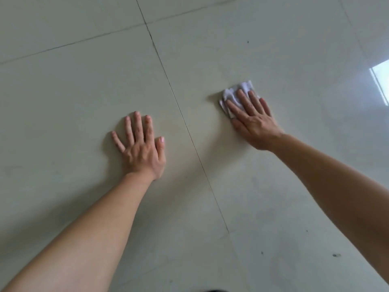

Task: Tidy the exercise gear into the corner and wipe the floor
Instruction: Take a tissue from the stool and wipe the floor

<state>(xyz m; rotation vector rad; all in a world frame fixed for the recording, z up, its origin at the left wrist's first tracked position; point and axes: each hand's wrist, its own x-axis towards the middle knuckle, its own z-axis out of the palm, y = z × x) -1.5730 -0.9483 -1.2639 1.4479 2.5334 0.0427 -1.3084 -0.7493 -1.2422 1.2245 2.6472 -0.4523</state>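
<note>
My right hand (251, 119) lies flat on a crumpled white cloth (232, 93), pressing it against the pale tiled floor (84, 91). Its fingers are spread over the cloth, which sticks out beyond the fingertips and to the left of them. My left hand (141, 148) rests palm down on the bare floor, fingers apart, holding nothing. A dark grout line (189, 133) runs between the two hands. No exercise gear shows in this view.
Grout lines cross at the upper middle (146, 23). Small dark specks dot the tiles at the lower right (336, 255) and the upper right (248, 41). A bright window reflection (381, 81) shines on the floor at the right edge.
</note>
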